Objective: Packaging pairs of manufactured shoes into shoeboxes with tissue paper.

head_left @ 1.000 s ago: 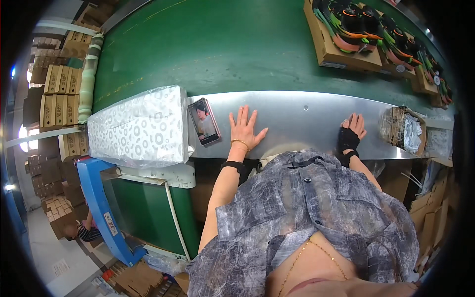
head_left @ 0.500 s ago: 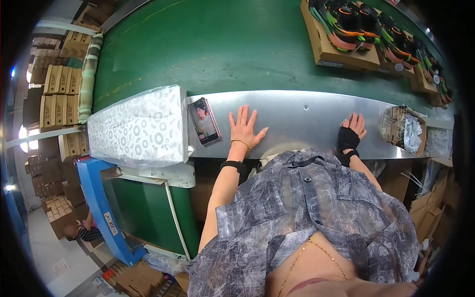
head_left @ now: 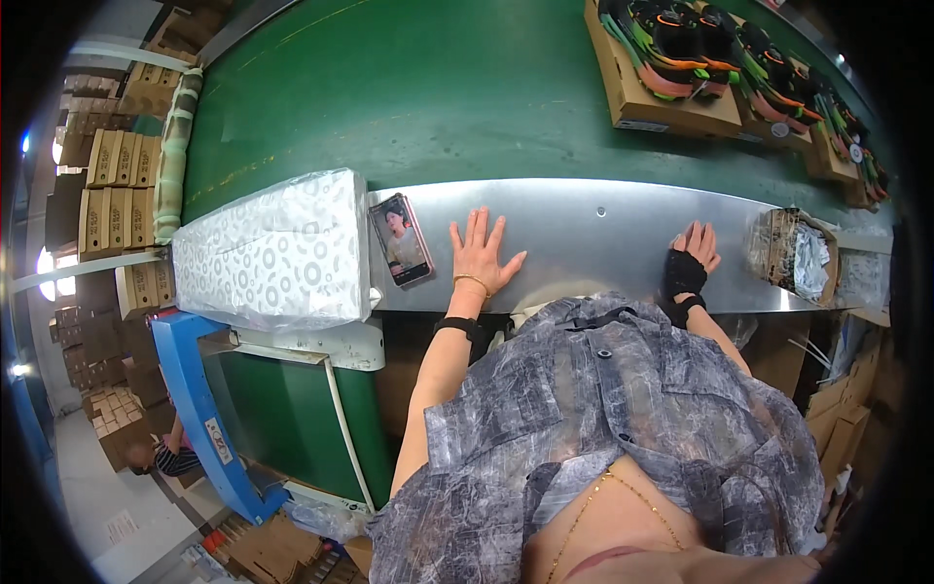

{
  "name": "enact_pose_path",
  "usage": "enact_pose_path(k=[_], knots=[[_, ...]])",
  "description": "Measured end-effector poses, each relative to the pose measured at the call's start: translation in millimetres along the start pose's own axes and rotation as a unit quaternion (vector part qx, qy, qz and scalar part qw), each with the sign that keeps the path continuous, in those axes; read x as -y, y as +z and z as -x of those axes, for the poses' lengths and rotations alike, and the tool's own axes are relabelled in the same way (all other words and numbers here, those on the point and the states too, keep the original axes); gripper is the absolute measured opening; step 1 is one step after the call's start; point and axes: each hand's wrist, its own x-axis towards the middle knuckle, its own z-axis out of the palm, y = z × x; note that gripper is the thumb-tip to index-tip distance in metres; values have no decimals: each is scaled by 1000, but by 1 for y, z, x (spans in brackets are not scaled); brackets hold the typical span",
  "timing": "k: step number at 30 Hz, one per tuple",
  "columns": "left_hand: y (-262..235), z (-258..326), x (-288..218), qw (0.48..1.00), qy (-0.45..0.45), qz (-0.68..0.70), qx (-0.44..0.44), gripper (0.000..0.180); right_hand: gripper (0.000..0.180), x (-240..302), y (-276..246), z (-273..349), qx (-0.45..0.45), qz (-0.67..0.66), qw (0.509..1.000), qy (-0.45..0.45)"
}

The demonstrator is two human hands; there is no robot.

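My left hand [head_left: 481, 257] lies flat on the metal ledge [head_left: 564, 238], fingers spread, holding nothing. Just left of it rests a phone [head_left: 401, 239] with its screen lit, beside a stack of white patterned paper [head_left: 282, 248] under clear plastic. Farther right, my right hand [head_left: 692, 263] wears a black fingerless glove and is laid palm down on the same ledge, fingers stretched out and nothing in it. A small open carton with crumpled silvery wrapping [head_left: 810, 258] stands to the right of that hand.
Beyond the ledge runs a green conveyor belt [head_left: 409, 97]. At its far right, dark shoes with orange and green trim [head_left: 681, 49] sit on cardboard boxes [head_left: 671, 115] in a row. A blue frame [head_left: 199, 399] stands at lower left, near stacked cartons [head_left: 117, 219]; another person [head_left: 170, 456] is beyond.
The boxes with shoes have shifted slightly to the left along the belt. The picture on the phone screen has changed. Both my hands stay where they were.
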Motion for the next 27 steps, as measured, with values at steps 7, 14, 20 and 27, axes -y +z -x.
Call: enact_pose_path(k=[7, 14, 20, 27], knots=[[-1, -1, 1, 1000, -1, 2, 2, 66, 38, 2, 0, -1, 7, 2, 1000, 3], [-5, -9, -2, 1000, 23, 9, -10, 65, 38, 3, -5, -5, 5, 14, 1000, 16], [-2, -2, -3, 1000, -8, -3, 28, 66, 29, 3, 2, -1, 19, 12, 1000, 17], [5, -2, -1, 999, 18, -25, 16, 65, 36, 5, -14, -4, -16, -48, 998, 24]])
